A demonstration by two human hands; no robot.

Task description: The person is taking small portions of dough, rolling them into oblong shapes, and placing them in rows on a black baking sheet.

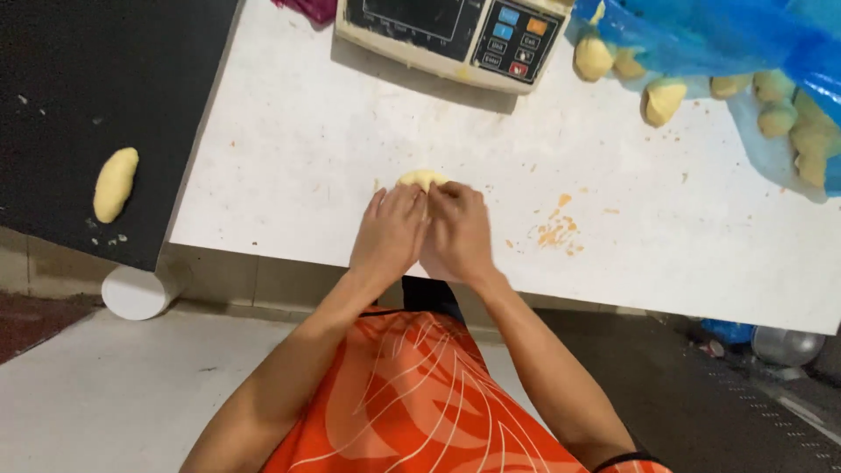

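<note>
Both hands press one dough lump at the near middle of the white table; my left hand and right hand lie side by side, palms down, fingers curled over it, only its far end showing; one shaped piece already lies on the dark board to my left; unshaped lumps wait in the blue bag at far right, so I judge much is left; scale sits beyond, crumbs to the right
</note>
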